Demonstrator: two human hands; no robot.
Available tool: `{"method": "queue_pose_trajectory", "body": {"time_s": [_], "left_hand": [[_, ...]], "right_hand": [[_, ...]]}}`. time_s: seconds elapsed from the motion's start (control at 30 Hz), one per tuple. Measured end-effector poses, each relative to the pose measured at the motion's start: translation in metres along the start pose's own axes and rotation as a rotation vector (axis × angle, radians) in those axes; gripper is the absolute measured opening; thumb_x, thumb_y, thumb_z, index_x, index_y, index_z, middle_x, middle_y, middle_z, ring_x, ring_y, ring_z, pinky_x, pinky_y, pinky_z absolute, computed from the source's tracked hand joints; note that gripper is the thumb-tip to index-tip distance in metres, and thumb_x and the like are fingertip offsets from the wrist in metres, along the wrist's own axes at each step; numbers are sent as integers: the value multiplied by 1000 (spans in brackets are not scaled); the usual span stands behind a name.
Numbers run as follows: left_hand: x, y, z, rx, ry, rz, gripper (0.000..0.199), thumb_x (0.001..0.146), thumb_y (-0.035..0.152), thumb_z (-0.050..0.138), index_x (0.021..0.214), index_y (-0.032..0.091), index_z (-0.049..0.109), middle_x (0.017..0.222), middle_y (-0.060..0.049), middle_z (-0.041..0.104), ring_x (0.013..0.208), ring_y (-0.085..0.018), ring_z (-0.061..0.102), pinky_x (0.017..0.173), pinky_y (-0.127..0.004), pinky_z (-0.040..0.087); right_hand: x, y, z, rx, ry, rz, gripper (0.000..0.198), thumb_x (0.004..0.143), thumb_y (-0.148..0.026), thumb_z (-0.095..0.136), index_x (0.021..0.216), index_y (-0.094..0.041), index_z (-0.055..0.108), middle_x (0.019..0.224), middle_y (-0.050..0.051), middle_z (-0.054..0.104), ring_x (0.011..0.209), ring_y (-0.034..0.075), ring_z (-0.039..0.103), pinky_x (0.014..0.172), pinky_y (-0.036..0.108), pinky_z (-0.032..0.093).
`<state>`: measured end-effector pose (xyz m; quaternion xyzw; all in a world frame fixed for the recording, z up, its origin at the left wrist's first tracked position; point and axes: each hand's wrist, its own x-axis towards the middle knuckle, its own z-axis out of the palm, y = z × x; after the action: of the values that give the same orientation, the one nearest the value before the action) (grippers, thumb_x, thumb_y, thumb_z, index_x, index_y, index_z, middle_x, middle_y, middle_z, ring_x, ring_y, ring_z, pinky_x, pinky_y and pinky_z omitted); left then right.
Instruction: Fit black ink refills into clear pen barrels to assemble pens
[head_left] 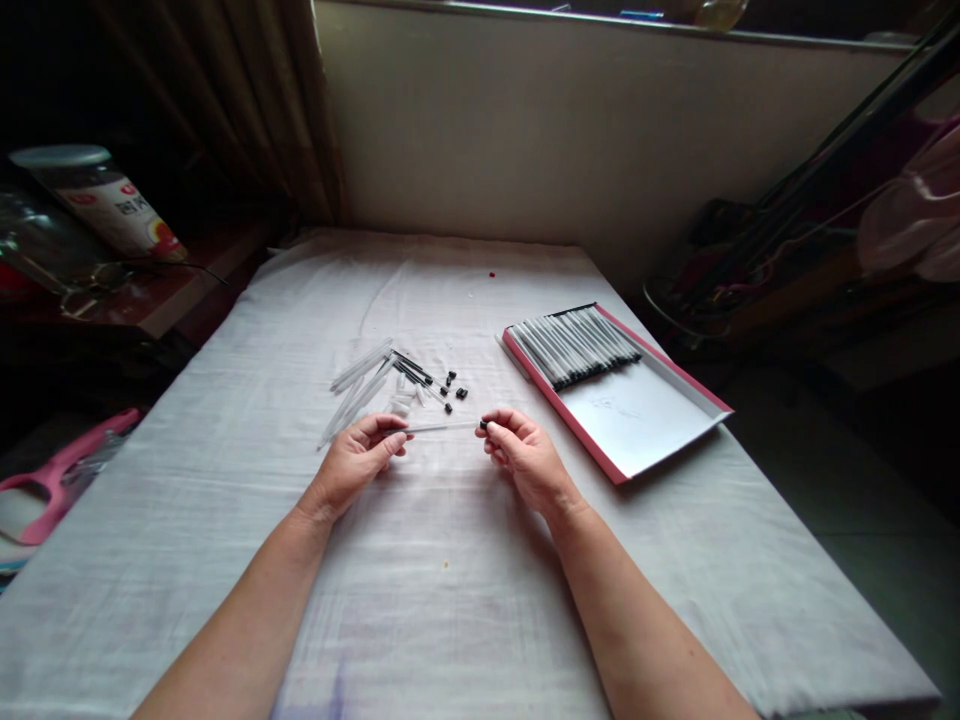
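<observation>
My left hand [358, 458] pinches one end of a thin clear pen barrel [442, 428], which lies level between my two hands. At its other end, the fingertips of my right hand [525, 458] close on a small black pen plug [484, 425]. Whether the plug sits in the barrel or just touches it, I cannot tell. Just beyond my left hand are loose clear barrels [361, 366], thin black-tipped refills [411, 367] and small whitish pieces [400, 402]. Several black plugs [461, 393] are scattered to the right of these.
To the right, a shallow red-edged box lid [600, 455] holds a row of pens [577, 345] with black ends. A tiny red piece [492, 274] lies far back on the white cloth [420, 620]. Beyond the table's left side are a lidded jar [112, 205] and a pink-handled object [60, 470].
</observation>
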<state>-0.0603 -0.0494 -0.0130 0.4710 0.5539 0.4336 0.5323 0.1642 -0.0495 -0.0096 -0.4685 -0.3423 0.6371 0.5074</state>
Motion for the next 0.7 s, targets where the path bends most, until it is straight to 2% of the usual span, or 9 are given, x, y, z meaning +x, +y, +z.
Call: {"method": "queue_pose_trajectory", "body": {"time_s": [0.2, 0.33, 0.47, 0.6, 0.7], "left_hand": [[-1, 0, 0, 7, -10, 10, 46, 59, 48, 80, 89, 15, 68, 80, -7, 71, 64, -14, 61, 45, -18, 41], [-1, 0, 1, 25, -17, 14, 45, 59, 48, 80, 87, 15, 69, 81, -7, 71, 63, -14, 61, 45, -19, 42], [-1, -2, 0, 43, -30, 32, 42, 60, 48, 79, 86, 16, 70, 79, -7, 71, 62, -14, 61, 45, -19, 43], [-1, -2, -1, 57, -46, 48, 37, 63, 44, 78, 86, 16, 70, 77, -6, 70, 62, -14, 62, 45, -19, 43], [-2, -1, -1, 61, -56, 66, 34, 64, 42, 77, 85, 17, 70, 75, -5, 70, 63, -14, 62, 47, -20, 44]], "right_hand": [[0, 4, -3, -146, -31, -92, 25, 67, -35, 71, 85, -19, 64, 73, 1, 67, 57, 11, 54, 47, 21, 38], [2, 10, -9, -376, -34, -299, 18, 74, -33, 66, 87, -20, 65, 78, 3, 68, 66, 14, 59, 58, 26, 47], [3, 14, -16, -571, -38, -484, 16, 81, -33, 62, 90, -21, 67, 81, 4, 69, 68, 16, 62, 64, 29, 50], [2, 11, -19, -709, -28, -550, 17, 86, -35, 58, 86, -21, 67, 77, 4, 68, 66, 16, 62, 59, 26, 48], [0, 10, -17, -785, -26, -539, 25, 90, -39, 52, 76, -21, 64, 70, 3, 67, 62, 15, 61, 56, 25, 46]]}}
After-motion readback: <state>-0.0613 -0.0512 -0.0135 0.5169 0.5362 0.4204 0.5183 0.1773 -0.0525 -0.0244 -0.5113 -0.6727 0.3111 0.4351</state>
